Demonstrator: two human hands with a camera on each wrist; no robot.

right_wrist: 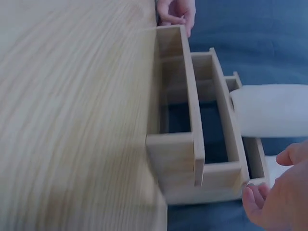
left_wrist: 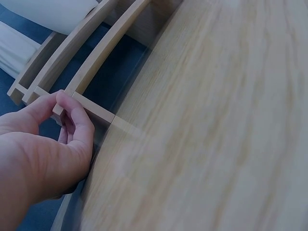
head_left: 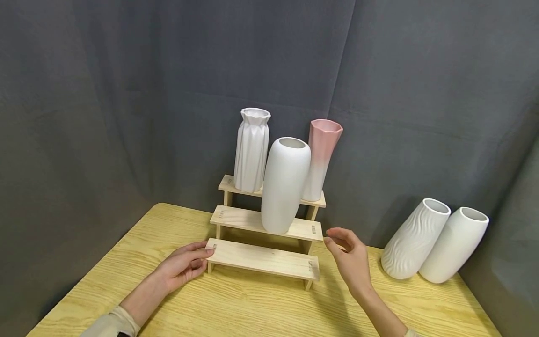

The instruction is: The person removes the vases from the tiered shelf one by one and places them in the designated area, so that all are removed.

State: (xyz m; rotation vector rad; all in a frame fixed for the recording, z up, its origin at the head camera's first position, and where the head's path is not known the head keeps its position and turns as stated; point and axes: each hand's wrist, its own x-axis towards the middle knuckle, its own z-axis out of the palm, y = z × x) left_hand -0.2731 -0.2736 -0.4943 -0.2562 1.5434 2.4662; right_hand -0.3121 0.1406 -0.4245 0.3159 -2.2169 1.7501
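Three vases (head_left: 285, 187) stand on the rack (head_left: 262, 259); right of it, two more vases (head_left: 411, 245) aren't up yet. Left hand (head_left: 182, 267) grasps the rack; right hand (head_left: 353, 262), beside it, grip released.

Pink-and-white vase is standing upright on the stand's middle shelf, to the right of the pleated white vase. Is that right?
Not the middle shelf: the head view shows the pink-and-white vase upright on the top shelf, to the right of the pleated white vase.
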